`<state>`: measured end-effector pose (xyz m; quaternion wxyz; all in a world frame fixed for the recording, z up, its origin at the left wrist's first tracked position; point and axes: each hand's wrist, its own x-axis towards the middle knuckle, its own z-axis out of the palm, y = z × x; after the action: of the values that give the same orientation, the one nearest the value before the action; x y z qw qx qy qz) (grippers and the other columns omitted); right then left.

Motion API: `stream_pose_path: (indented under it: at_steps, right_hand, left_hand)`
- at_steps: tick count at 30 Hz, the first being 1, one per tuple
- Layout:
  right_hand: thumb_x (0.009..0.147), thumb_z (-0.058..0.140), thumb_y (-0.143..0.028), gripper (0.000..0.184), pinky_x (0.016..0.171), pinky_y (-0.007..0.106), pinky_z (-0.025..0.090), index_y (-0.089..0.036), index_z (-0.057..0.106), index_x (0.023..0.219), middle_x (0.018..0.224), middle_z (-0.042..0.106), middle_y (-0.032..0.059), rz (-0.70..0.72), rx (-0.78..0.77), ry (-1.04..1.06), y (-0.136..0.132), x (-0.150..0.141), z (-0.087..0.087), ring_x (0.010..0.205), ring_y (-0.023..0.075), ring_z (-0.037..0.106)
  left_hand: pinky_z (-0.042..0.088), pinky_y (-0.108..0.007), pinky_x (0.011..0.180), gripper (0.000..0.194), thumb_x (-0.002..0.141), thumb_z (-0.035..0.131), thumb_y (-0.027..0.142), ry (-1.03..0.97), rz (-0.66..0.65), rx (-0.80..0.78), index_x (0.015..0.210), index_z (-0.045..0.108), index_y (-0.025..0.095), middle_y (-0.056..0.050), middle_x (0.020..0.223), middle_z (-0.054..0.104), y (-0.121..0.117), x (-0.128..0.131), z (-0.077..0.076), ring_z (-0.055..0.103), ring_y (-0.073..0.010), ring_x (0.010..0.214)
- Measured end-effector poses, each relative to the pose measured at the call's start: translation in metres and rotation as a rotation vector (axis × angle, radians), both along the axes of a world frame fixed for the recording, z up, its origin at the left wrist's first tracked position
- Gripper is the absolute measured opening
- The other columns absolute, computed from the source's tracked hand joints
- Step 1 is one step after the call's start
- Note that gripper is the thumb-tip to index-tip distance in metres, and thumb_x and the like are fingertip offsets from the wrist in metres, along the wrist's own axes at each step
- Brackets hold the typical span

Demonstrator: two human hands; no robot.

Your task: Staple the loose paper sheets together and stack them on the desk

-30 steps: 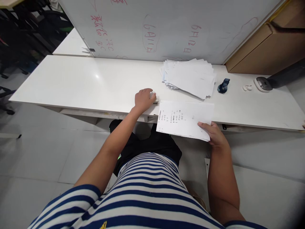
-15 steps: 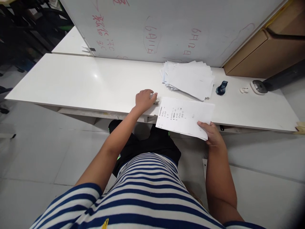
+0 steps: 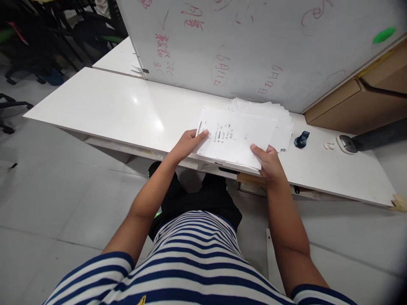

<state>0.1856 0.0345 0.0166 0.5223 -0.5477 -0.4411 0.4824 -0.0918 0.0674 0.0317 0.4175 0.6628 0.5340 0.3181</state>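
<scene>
Both hands hold a thin set of paper sheets (image 3: pixel 237 135) over the desk's front edge. The top sheet is white with several lines of dark writing toward its left side. My left hand (image 3: pixel 187 144) grips the left end, thumb on top and fingers beneath. At the lower right corner, my right hand (image 3: pixel 270 163) pinches the sheets with its thumb on top. Just behind lies a loose stack of paper (image 3: pixel 281 114), partly covered by the held sheets.
The white desk (image 3: pixel 121 110) backs onto a whiteboard (image 3: pixel 244 46) with red writing. To the right are a dark blue tape-dispenser-like object (image 3: pixel 301 139), a small white item (image 3: pixel 328 146), a rounded white-and-black device (image 3: pixel 347 144) and a cardboard box (image 3: pixel 333 101).
My left hand has left a small light-coloured object on the desk and taken the left end of the sheets. The sheets now overlap the loose stack. The camera view has shifted.
</scene>
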Motion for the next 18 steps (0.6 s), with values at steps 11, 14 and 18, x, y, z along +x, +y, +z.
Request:
stream_pose_path:
  at_steps: [11, 14, 18]
  right_hand:
    - [0.077, 0.069, -0.033, 0.024, 0.086, 0.036, 0.053, -0.017, 0.064, 0.095, 0.103, 0.071, 0.0101, -0.381, -0.147, -0.627, 0.108, 0.112, -0.015, 0.098, 0.0229, 0.065]
    - [0.071, 0.074, -0.029, 0.025, 0.093, 0.045, 0.046, -0.015, 0.064, 0.088, 0.100, 0.068, 0.0162, -0.369, -0.265, -0.901, 0.112, 0.116, -0.021, 0.103, 0.0310, 0.061]
    - [0.079, 0.066, -0.041, 0.048, 0.093, 0.045, 0.044, -0.008, 0.061, 0.113, 0.115, 0.064, 0.0249, -0.381, -0.294, -1.067, 0.104, 0.109, -0.027, 0.107, 0.0340, 0.059]
  left_hand:
    - [0.035, -0.041, 0.108, 0.040, 0.094, 0.048, 0.056, 0.405, 0.009, 0.302, 0.114, 0.067, 0.027, -0.002, 0.123, 0.069, 0.023, -0.001, -0.053, 0.057, -0.0258, 0.122]
    - [0.033, -0.039, 0.109, 0.041, 0.087, 0.059, 0.058, 0.468, -0.030, 0.327, 0.116, 0.066, 0.029, -0.002, 0.129, 0.066, 0.020, -0.001, -0.055, 0.053, -0.0253, 0.126]
    - [0.033, -0.037, 0.108, 0.041, 0.086, 0.063, 0.057, 0.462, -0.044, 0.351, 0.115, 0.066, 0.029, 0.000, 0.129, 0.066, 0.020, -0.004, -0.055, 0.054, -0.0227, 0.126]
